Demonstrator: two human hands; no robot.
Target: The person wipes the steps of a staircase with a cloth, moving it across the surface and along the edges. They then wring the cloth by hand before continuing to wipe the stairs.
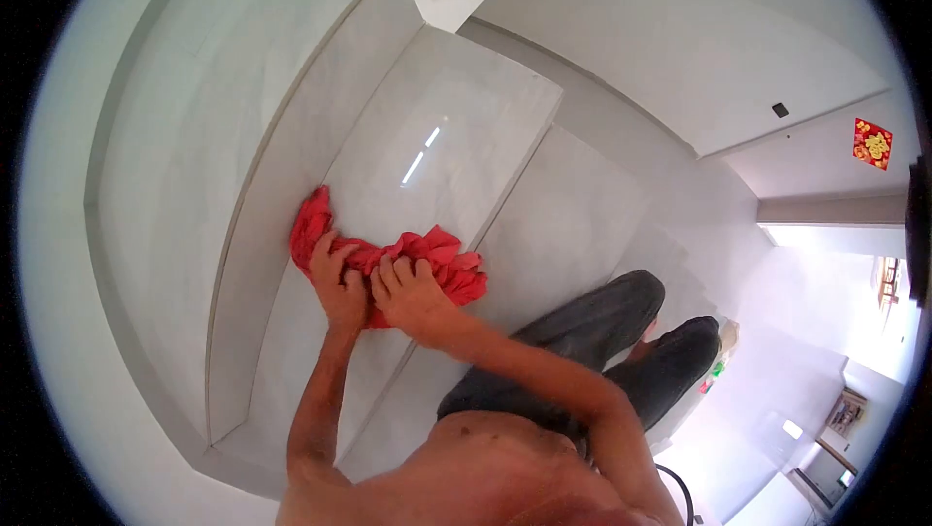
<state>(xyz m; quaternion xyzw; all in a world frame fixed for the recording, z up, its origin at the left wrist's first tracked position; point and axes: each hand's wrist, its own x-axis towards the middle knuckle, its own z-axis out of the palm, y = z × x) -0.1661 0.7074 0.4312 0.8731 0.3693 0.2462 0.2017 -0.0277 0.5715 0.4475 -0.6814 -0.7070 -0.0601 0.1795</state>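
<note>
A crumpled red cloth (442, 262) lies across a pale, glossy stair tread (456, 109). One end of it touches the upright riser (311, 89) on the left, while the other reaches the tread's front edge. My left hand (340, 288) presses on the cloth near the riser, its fingers curled into the fabric. Close beside it, my right hand (416, 299) grips the bunched middle, knuckles bent. Parts of the cloth are hidden under both hands.
Another step (573, 186) lies lower, to the right of this tread. My legs in dark trousers (573, 332) are bent over the stairs. A white wall (660, 50) stands beyond, with a red and gold decoration (872, 144) farther right. A dark cable (680, 487) curves near my right arm.
</note>
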